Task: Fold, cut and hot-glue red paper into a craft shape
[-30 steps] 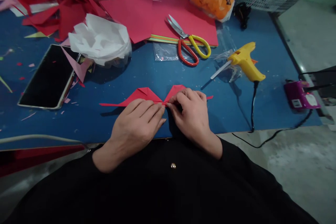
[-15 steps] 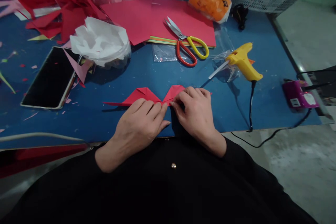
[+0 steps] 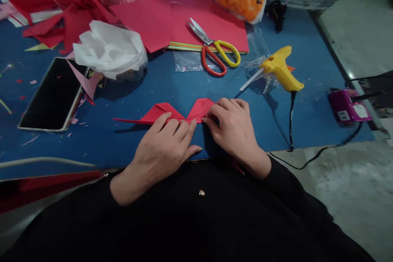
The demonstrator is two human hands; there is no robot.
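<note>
**Folded red paper: crease being pressed**

Left hand (image 3: 164, 143): not grasping; fingertips flat on the red paper (image 3: 159, 111), thumb clear. Right hand (image 3: 235, 127): thumb and fingertips seem pinched on its right half. Paper lies at the near side of the surface (image 3: 172, 86), 2 peaks pointing away. Judgement: step is flattening the fold; next move calls for even pressure, edges aligned. Beyond: glue gun (image 3: 281, 67), right; scissors (image 3: 208, 41) overlapping paper stack (image 3: 199, 18).
</note>
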